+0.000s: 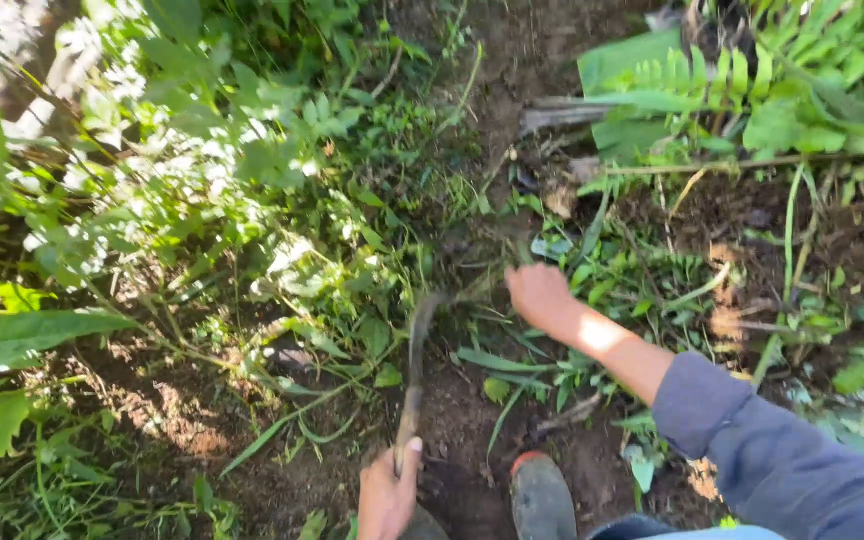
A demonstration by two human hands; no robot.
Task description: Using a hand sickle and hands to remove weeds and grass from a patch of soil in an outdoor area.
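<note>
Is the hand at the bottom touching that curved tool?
Touching. The head view shows the left hand wrapped around the lower end of the curved tool, thumb lying along its handle.

sickle (pixel 414 370) between hands — weeds (pixel 252 200) left | fern (pixel 712 85) behind right | boot (pixel 542 497) near
</note>
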